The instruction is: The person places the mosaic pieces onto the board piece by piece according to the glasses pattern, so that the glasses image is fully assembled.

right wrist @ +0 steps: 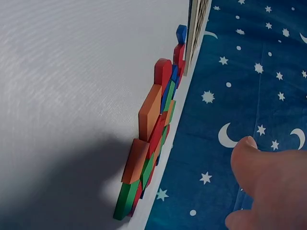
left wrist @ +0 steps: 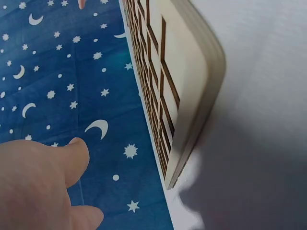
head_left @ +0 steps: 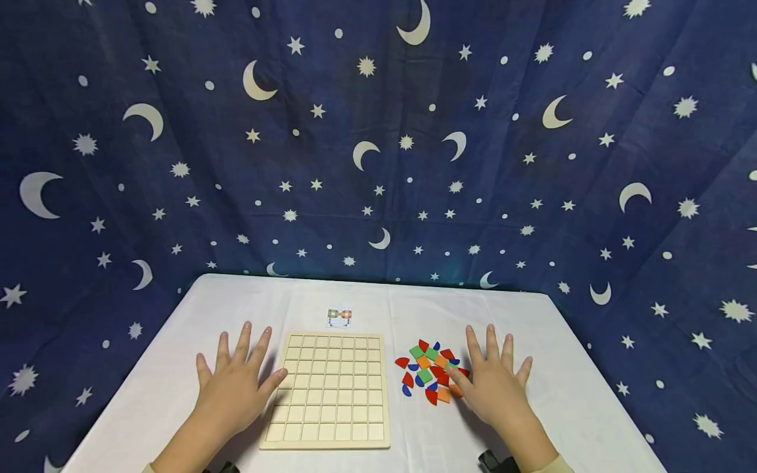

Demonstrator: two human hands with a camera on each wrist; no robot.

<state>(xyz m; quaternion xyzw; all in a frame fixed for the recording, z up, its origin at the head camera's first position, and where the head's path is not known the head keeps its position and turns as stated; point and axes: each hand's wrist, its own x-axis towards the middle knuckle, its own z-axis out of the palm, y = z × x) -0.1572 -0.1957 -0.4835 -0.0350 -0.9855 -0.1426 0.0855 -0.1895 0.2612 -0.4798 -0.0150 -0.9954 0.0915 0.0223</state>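
Fingers spread, my left hand (head_left: 233,387) hovers at the left side of a pale wooden grid board (head_left: 325,445), its thumb overlapping the board's edge in the head view. Square recesses fill the board, and none holds a piece. My right hand (head_left: 495,386) is spread likewise, over the right side of a loose pile of coloured pieces. Among these are a red quarter-circle (head_left: 402,362), a green square (head_left: 424,376), an orange square (head_left: 443,395) and a blue half-circle (head_left: 406,390). The right hand hides some pieces. Neither hand holds anything.
A small printed card (head_left: 340,317) with a coloured pattern lies behind the board. Everything rests on a white-covered table (head_left: 437,447). A dark blue curtain (head_left: 331,144) with moons and stars hangs behind the table's far edge.
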